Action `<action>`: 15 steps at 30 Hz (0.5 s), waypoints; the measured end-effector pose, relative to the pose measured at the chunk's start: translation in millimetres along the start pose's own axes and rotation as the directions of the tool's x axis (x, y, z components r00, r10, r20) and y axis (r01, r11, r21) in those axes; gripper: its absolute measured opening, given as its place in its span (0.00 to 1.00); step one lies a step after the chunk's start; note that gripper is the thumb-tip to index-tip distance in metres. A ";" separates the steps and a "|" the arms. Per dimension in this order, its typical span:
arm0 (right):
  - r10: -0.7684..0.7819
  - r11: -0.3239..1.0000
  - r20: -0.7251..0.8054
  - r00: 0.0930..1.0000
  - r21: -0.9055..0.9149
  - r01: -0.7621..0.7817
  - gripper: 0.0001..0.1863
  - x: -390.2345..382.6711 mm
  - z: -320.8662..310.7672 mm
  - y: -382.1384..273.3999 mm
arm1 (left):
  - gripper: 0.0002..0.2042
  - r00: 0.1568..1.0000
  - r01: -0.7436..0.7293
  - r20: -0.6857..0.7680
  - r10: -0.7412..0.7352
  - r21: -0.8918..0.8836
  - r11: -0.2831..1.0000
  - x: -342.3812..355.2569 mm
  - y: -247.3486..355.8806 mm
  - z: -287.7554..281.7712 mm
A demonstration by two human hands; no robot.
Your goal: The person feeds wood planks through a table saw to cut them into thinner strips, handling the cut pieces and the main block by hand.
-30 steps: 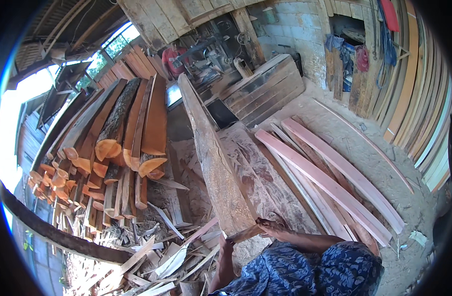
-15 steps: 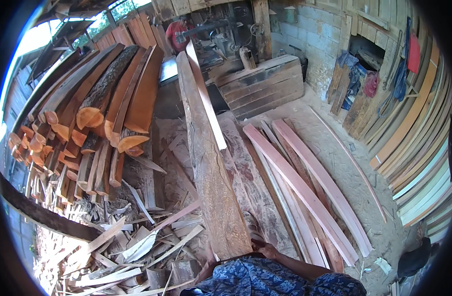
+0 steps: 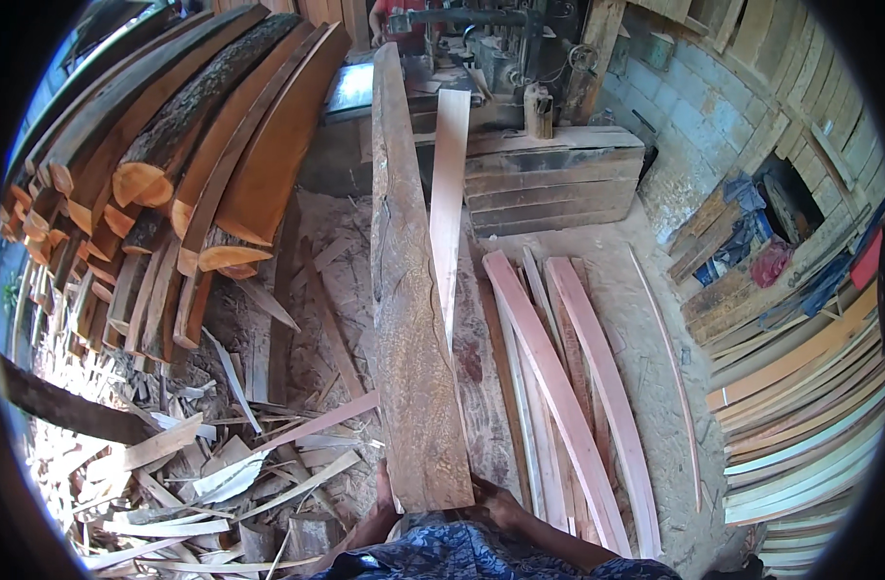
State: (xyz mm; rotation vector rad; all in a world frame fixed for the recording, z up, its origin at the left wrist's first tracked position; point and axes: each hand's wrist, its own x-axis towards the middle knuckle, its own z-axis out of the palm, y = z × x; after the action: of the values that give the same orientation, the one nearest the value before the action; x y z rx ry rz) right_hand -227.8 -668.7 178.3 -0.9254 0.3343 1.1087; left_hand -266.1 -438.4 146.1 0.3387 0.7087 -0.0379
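A long, rough-faced brown wooden slab [image 3: 423, 416] stretches away from my body, its near end close to my patterned blue clothing. My left hand [image 3: 385, 491] grips the left edge near that end. On the opposite edge my right hand [image 3: 495, 505] is closed round the near corner. The slab hides part of the fingers of both hands. Along the slab's right side shows a pale, freshly sawn strip [image 3: 449, 174]. Its far end stands apart from the slab, while its near end narrows against the slab's edge.
Pinkish sawn beams [image 3: 602, 387] lie on the ground to the right. A log pile [image 3: 239, 184] rises at left above scattered offcuts [image 3: 230, 478]. A co-worker in a red shirt [image 3: 418, 24] is beside dark machinery [image 3: 505, 63] at the back. Curved boards [image 3: 800, 416] are stacked far right.
The slab has swung upright in view, its far end shifting right and up. The pale strip's far end has separated from it. My view has turned, and the co-worker appears higher.
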 end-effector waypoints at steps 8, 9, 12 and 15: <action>-0.112 0.977 -0.042 0.993 -0.190 0.102 0.32 161.4 26.4 -139.1 | 0.33 0.990 0.054 -0.138 -0.022 0.233 0.971 155.2 131.7 95.7; -0.114 0.975 -0.064 0.991 -0.198 0.100 0.32 175.8 40.0 -158.1 | 0.33 0.987 0.056 -0.161 -0.026 0.188 0.981 171.7 149.7 96.9; -0.170 0.975 -0.025 0.985 -0.153 0.164 0.35 228.4 60.7 -209.5 | 0.31 0.977 -0.007 -0.205 0.053 0.221 0.975 207.8 194.5 157.4; -0.200 0.959 -0.012 0.980 -0.207 0.193 0.38 272.5 77.2 -261.2 | 0.30 0.992 -0.014 -0.119 0.049 0.282 0.959 261.4 238.7 192.7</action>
State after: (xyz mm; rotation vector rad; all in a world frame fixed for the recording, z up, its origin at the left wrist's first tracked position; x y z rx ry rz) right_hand 105.7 -476.0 169.6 -1.1355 0.1512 0.9573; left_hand 89.9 -253.1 183.8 0.6293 0.8234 -0.0883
